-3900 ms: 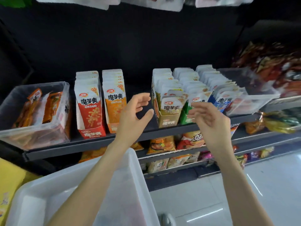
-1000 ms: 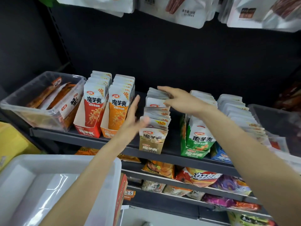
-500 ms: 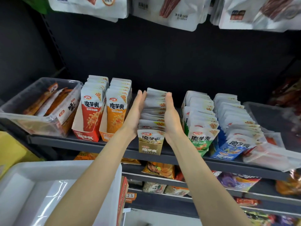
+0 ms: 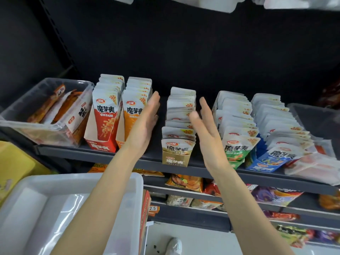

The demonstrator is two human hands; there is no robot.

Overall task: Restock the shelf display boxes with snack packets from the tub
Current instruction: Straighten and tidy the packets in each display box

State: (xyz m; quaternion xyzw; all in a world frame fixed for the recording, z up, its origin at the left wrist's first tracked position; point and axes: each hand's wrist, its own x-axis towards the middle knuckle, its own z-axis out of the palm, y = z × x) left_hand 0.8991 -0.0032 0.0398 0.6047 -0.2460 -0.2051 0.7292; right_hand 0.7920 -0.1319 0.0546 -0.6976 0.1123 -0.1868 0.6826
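Observation:
A tan display box [image 4: 175, 159] full of white snack packets [image 4: 179, 116] stands on the dark shelf [image 4: 103, 154]. My left hand [image 4: 145, 122] and my right hand [image 4: 207, 129] hover flat on either side of that row, palms facing inward, a little apart from the packets and holding nothing. To the left stand a red display box [image 4: 103, 126] and an orange display box [image 4: 132, 115]; to the right a green one [image 4: 235, 144] and a blue one [image 4: 270, 159], all filled. The white tub [image 4: 60, 208] sits at the lower left with no packets visible inside.
A clear bin [image 4: 44, 111] with orange packets stands at the shelf's left end, another clear bin [image 4: 316, 122] at the right. Lower shelves [image 4: 202, 197] hold assorted snack bags. White bags [image 4: 220, 4] hang overhead. A yellow object [image 4: 12, 162] lies left of the tub; a shoe [image 4: 173, 245] shows below.
A second ago my right hand reached over the back of the tan row; then both hands pressed its sides. Now both hands have drawn slightly away from the packets.

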